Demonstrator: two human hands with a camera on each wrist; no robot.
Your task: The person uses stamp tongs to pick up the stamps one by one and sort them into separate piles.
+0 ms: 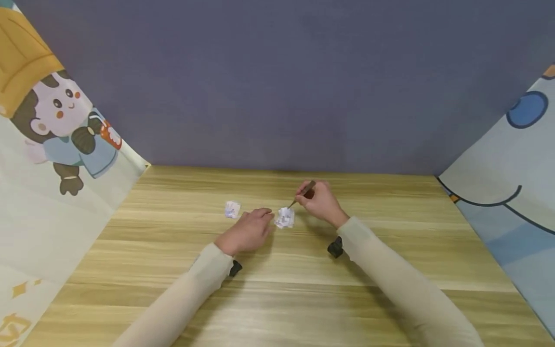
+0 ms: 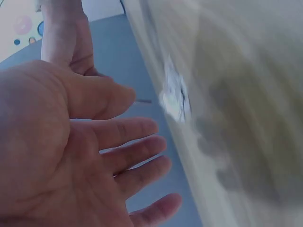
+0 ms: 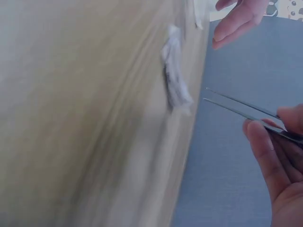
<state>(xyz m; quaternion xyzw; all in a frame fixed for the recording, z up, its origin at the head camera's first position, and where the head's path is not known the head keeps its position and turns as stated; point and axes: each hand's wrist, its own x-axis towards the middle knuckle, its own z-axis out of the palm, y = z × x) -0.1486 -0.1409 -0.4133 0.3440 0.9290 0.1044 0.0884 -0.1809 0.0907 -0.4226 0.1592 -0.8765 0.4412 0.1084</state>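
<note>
My right hand [image 1: 323, 203] pinches a pair of metal tweezers [image 1: 309, 186] between thumb and fingers. In the right wrist view the two prongs of the tweezers [image 3: 272, 128] stand apart, with nothing between their tips. A crumpled piece of white printed paper [image 1: 284, 219] lies on the wooden table under the tips. My left hand [image 1: 246, 232] hovers just left of that paper, and its fingers and thumb are loosely extended and hold nothing, as the palm [image 2: 71, 161] in the left wrist view shows. Further left rests a second, flatter piece of paper [image 1: 232, 209].
The wood-grain table [image 1: 277, 299] ends at a dark grey-blue wall [image 1: 286, 86] behind. Cartoon-printed panels [image 1: 56, 144] flank it on both sides. Black wrist devices [image 1: 335, 247] show at both sleeves.
</note>
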